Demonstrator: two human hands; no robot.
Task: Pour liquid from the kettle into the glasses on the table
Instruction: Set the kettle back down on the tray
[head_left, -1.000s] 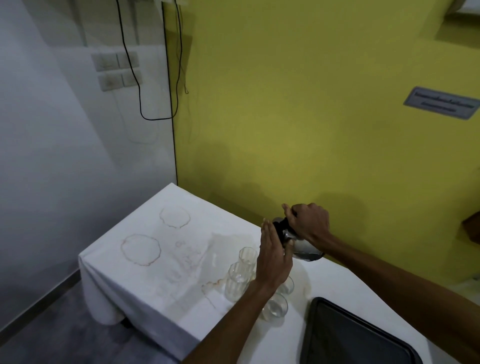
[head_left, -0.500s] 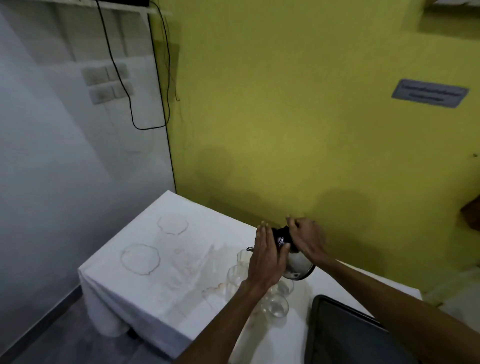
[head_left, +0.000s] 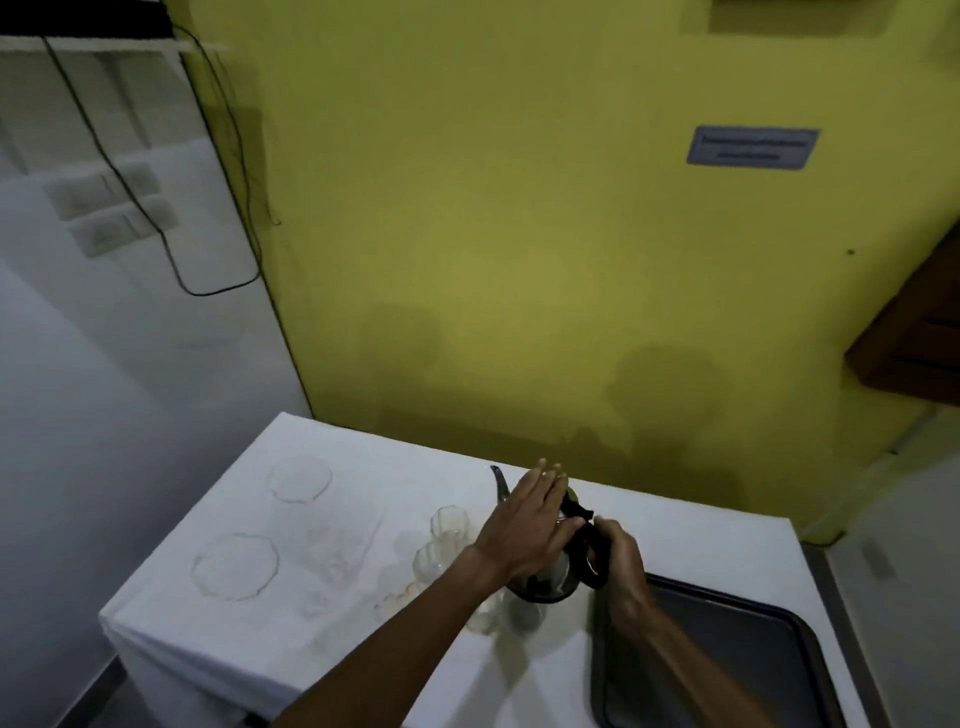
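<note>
A shiny metal kettle (head_left: 558, 574) with a black handle stands almost upright over the glasses, its thin spout (head_left: 500, 483) pointing up and away. My right hand (head_left: 618, 564) grips the black handle. My left hand (head_left: 530, 525) lies flat with straight fingers on the kettle's lid and near side. Several clear glasses cluster on the white cloth: one at the back (head_left: 449, 522), one to the left (head_left: 431, 564), and others (head_left: 522, 616) partly hidden below the kettle and my left wrist.
The white-clothed table (head_left: 332, 551) carries round stain rings (head_left: 236, 566) on its left half. A dark tray (head_left: 727, 654) lies at the right, close to the kettle. A yellow wall stands right behind the table; the table's left and near edges drop to the floor.
The kettle has swung back from a tilted pose to nearly upright and shifted right. My left hand stays pressed on it. The camera has dipped and moved closer.
</note>
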